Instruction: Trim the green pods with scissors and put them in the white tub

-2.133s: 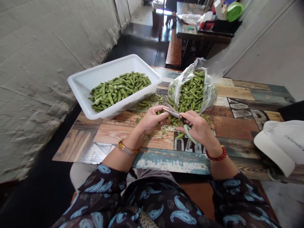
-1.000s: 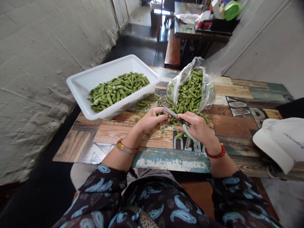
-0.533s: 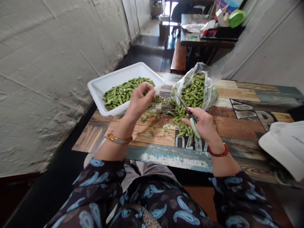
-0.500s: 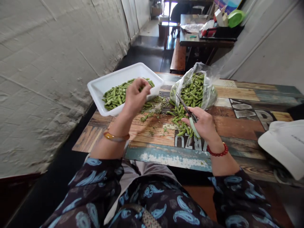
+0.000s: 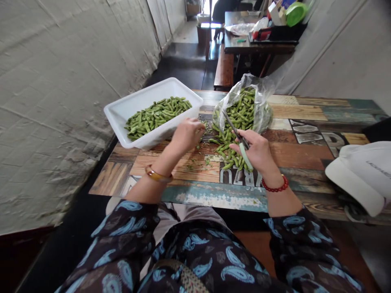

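My right hand (image 5: 258, 150) grips a pair of scissors (image 5: 242, 145) with pale green handles, its dark blades pointing up and left over loose soybean pods (image 5: 226, 148). Behind these pods, a clear plastic bag (image 5: 262, 110) lies with its mouth toward me, full of green pods. My left hand (image 5: 187, 136) is beside the near right side of a white plastic tub (image 5: 122, 110), above the table. Its fingers are curled together, and what they hold, if anything, is hidden. More green pods (image 5: 155, 116) lie inside the tub.
The wood-patterned table (image 5: 299, 150) carries scattered green trimmings (image 5: 207, 128) between tub and bag. A white cap (image 5: 360, 175) sits at the right edge. A rough wall (image 5: 61, 81) runs along the left. Farther back stand a bench (image 5: 224, 69) and another table (image 5: 235, 44) with things on it.
My left hand has moved from above the tub's pods down and right, outside the tub. My right hand still holds the scissors over the loose pods. The view has shifted slightly.
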A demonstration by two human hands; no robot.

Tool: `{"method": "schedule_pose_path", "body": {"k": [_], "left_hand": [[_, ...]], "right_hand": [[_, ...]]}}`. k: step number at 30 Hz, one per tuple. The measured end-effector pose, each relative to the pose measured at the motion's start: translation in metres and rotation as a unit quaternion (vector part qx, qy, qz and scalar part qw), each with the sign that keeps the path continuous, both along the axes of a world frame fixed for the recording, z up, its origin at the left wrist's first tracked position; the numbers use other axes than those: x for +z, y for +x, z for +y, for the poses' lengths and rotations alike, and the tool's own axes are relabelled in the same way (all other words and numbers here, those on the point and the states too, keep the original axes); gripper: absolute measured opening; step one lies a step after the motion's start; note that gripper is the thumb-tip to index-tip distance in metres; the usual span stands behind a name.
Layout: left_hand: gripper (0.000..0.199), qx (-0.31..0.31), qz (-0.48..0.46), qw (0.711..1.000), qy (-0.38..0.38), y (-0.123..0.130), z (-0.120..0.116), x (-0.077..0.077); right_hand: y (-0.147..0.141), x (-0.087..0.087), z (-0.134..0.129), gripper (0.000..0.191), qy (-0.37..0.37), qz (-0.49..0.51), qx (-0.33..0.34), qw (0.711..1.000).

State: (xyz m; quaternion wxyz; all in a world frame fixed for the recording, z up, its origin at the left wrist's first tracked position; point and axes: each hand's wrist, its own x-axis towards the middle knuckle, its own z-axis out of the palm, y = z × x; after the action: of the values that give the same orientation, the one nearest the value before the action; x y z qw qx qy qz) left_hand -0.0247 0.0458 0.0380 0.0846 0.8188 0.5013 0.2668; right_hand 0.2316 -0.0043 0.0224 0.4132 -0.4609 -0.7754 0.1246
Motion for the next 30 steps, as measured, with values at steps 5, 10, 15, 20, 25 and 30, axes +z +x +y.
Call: {"method": "schedule_pose_path", "body": {"k": [5, 10, 15, 20, 25, 30], "left_hand": [[0.026, -0.052, 0.133, 0.99, 0.009, 0.041, -0.013, -0.033], [0.023, -0.023, 0.147, 0.989, -0.008, 0.045, -0.02, -0.046], [0.004, -0.042, -0.129, 0.983, -0.124, 0.03, -0.031, -0.041], [0.021, -0.055, -0.469, 0.84, -0.268, 0.016, -0.041, -0.037], [0.026, -0.041, -0.546, 0.784, -0.291, 0.016, -0.043, -0.036], [0.026, -0.04, -0.554, 0.782, -0.281, 0.018, -0.043, -0.034]], "right_hand": [[-0.002, -0.003, 0.001, 0.043, -0.007, -0.017, 0.011, 1.0], [-0.003, -0.001, -0.002, 0.041, -0.002, -0.022, 0.015, 1.0], [-0.003, -0.002, -0.002, 0.04, -0.004, -0.032, 0.017, 0.999], [-0.003, -0.005, -0.002, 0.039, -0.013, -0.058, 0.048, 0.997], [-0.006, -0.004, -0.004, 0.04, -0.072, -0.102, 0.074, 0.989], [-0.01, -0.002, -0.008, 0.041, -0.097, -0.096, 0.113, 0.984]]}}
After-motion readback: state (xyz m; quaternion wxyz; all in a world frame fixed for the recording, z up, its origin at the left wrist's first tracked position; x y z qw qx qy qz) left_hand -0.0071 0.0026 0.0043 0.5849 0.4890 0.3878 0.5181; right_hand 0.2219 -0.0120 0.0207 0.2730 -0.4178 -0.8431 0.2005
